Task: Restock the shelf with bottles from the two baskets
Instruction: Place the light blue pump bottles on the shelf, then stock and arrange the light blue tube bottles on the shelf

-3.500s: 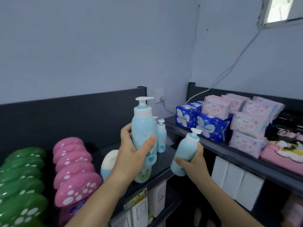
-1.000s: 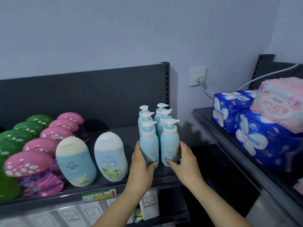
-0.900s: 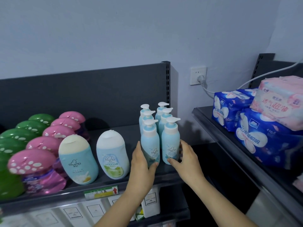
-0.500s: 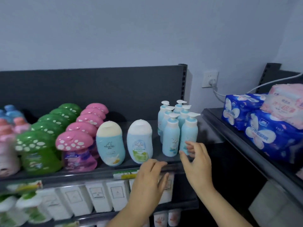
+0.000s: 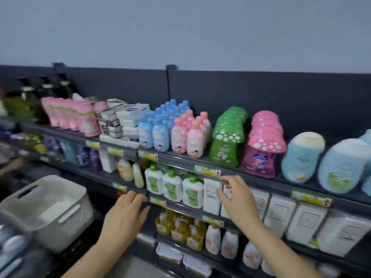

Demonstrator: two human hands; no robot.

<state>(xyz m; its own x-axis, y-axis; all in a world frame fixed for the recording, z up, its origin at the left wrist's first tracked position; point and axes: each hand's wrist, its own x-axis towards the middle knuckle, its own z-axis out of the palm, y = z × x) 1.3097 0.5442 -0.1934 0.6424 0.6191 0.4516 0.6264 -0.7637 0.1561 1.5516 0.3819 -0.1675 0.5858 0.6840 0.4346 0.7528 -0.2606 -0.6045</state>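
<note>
Both of my hands are empty and hang in front of the dark shelf (image 5: 261,182). My left hand (image 5: 125,214) has relaxed, nearly straight fingers near the middle shelf edge. My right hand (image 5: 236,197) is loosely curled in front of white boxes (image 5: 211,194) and holds nothing. A grey-white basket (image 5: 45,209) stands at the lower left, with something white inside. Bottles of a second container (image 5: 12,249) show blurred at the bottom left corner. The light blue pump bottles are out of view to the right.
The top shelf carries pink pouches (image 5: 80,119), stacked boxes (image 5: 122,121), blue (image 5: 154,129) and pink (image 5: 190,135) bottles, green (image 5: 228,137) and pink (image 5: 265,143) mushroom-capped bottles and rounded blue bottles (image 5: 301,157). Lower shelves hold white-green pump bottles (image 5: 172,186) and yellow bottles (image 5: 180,227).
Both hands let go of the two blue pump bottles, left standing on the shelf, and drew back. My view has swung left, bringing the basket into sight.
</note>
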